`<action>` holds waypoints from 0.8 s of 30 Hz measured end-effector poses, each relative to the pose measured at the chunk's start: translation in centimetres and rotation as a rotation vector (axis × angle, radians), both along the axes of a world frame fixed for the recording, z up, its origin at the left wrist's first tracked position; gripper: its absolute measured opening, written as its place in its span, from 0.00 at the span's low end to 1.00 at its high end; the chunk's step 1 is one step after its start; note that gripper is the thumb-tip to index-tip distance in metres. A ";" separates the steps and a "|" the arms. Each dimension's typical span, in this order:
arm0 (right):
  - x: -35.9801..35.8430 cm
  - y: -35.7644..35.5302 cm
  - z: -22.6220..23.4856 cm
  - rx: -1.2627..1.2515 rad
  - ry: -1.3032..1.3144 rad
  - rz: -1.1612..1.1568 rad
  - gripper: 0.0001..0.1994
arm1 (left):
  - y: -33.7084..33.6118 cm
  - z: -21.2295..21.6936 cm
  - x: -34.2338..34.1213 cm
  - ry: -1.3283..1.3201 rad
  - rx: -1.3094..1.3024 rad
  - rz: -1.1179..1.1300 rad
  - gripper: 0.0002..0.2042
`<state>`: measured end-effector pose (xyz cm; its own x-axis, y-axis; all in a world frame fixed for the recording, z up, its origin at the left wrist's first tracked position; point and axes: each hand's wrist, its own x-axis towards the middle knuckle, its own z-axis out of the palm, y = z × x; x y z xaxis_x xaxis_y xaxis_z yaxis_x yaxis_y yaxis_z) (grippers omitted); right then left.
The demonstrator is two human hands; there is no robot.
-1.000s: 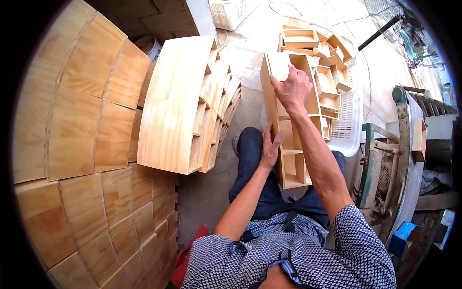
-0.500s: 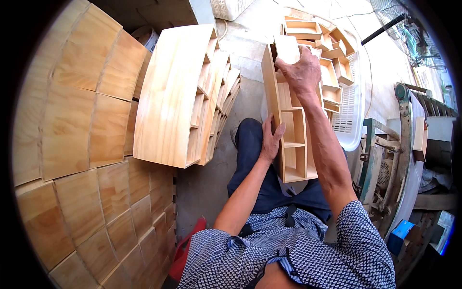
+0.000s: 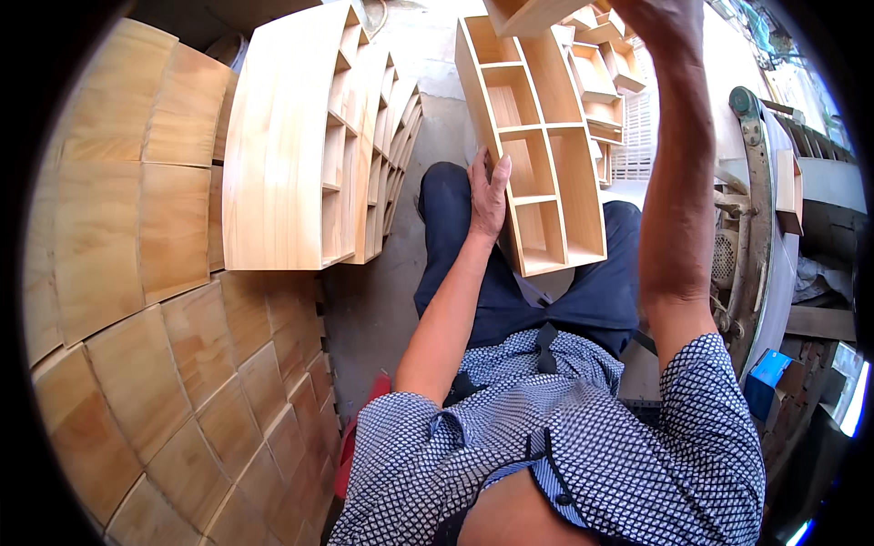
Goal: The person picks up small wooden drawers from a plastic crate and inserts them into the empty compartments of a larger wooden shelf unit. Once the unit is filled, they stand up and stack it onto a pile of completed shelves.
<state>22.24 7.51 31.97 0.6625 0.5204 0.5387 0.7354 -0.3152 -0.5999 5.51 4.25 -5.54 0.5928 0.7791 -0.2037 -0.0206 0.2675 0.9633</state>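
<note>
A pale wooden organizer (image 3: pixel 544 127) with several open compartments leans upright between my knees. My left hand (image 3: pixel 489 196) holds its left side, with the thumb along the front edge and the other fingers against the side panel. At the top edge of the view, my right hand (image 3: pixel 669 27) is raised beyond the organizer's upper end. Beside it is a small wooden drawer (image 3: pixel 533 14), cut off by the picture's edge; the hand appears to grip it, though its fingertips are out of view. The compartments that show are bare inside.
More wooden organizers (image 3: pixel 282 146) stand in a row to my left, beside a high stack of wooden boxes (image 3: pixel 100 232). A white plastic basket (image 3: pixel 633 150) with several small drawers (image 3: pixel 596 77) is ahead right. A metal-framed machine (image 3: pixel 751 200) stands at the right, near a blue box (image 3: pixel 767 378).
My right hand has lifted the small drawer away from the organizer's upper end, up and out toward the view's top edge. My left hand stays on the organizer's side. The whole view has shifted.
</note>
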 end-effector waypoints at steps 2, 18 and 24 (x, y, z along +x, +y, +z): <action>0.8 -3.5 1.0 0.078 0.062 0.132 0.31 | 0.0 1.0 0.2 -0.034 -0.019 -0.026 0.50; -15.2 -27.5 -8.7 -0.132 0.408 -0.048 0.30 | 0.3 -0.7 0.5 -0.087 0.002 0.007 0.50; -15.3 -27.5 -10.9 -0.231 0.302 -0.057 0.30 | 0.4 -1.0 0.5 -0.158 -0.029 -0.018 0.50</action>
<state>6.92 -19.99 21.04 0.8049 0.5629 0.1878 0.5137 -0.5026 -0.6953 6.05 4.64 -6.53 0.6333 0.7631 -0.1289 -0.1658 0.2964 0.9406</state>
